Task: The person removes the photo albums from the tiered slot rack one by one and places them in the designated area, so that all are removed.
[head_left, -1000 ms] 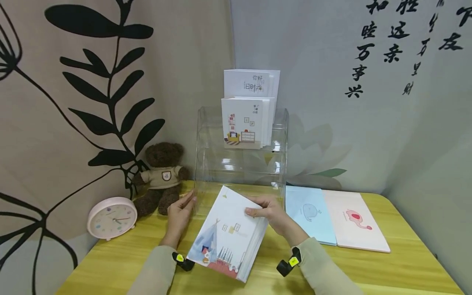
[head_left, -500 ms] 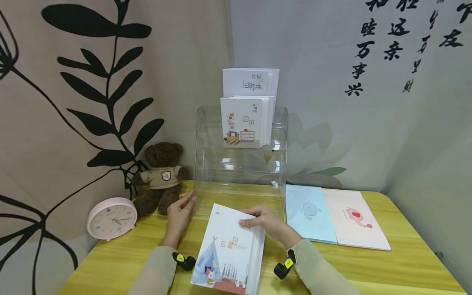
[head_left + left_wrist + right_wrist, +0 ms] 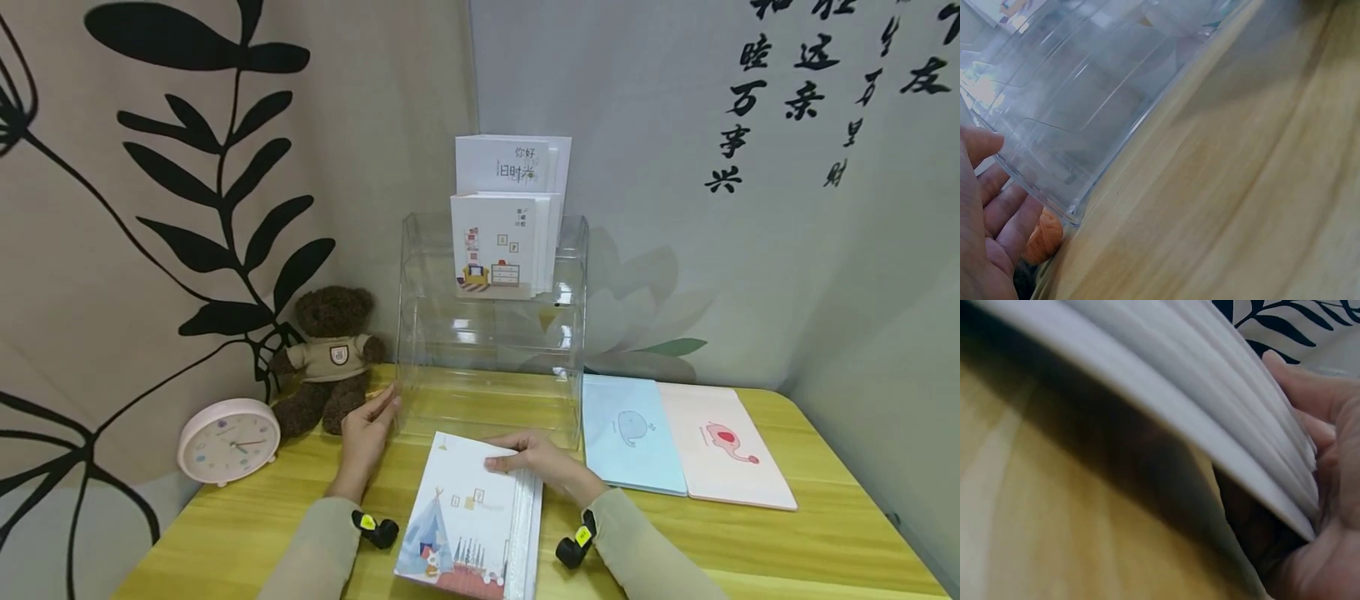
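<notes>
1. My right grip [image 3: 545, 463] pinches a stack of white tent-print notebooks [image 3: 461, 525] over the counter [image 3: 765, 550], thumb on the cover.
2. My left grip [image 3: 366, 442] pinches the left edge of the clear display rack [image 3: 487, 346].
3. A pink alarm clock [image 3: 228, 442] stands left; whale [image 3: 633, 433] and elephant notebooks [image 3: 726, 446] lie right.
4. A teddy bear [image 3: 330, 367] sits beside the rack.
5. White booklets [image 3: 495, 246] fill part of its upper tiers.
</notes>
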`<state>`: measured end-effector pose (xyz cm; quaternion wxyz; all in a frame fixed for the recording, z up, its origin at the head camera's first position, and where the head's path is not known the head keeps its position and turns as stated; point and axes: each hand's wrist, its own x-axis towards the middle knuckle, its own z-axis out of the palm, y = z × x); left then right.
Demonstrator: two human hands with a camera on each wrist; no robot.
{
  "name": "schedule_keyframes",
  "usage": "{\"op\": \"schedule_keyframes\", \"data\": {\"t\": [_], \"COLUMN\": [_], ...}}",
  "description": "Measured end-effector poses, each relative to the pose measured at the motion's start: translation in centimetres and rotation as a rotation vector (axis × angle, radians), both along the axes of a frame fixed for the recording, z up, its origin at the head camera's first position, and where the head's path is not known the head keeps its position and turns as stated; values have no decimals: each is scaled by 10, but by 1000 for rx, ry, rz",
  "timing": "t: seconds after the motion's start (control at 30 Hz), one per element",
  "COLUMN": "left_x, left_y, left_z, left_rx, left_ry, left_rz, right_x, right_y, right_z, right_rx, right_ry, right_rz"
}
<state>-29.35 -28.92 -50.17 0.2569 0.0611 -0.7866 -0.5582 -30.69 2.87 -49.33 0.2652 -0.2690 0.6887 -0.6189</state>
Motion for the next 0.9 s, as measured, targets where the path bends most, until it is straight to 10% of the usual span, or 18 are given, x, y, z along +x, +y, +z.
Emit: {"op": "schedule_keyframes", "data": {"t": [0.4, 0.9], "left_x": [1, 0], "left_y": [1, 1], "left_z": [4, 1], "left_rx": [12, 12], "left_ry": [-20, -6], "left_rz": [-15, -10], "right_x": [-1, -6], "right_y": [-2, -4], "right_z": [-8, -20], "right_rx": [7, 102], "right_ry": [-2, 282], "right_rz": [35, -48]}}
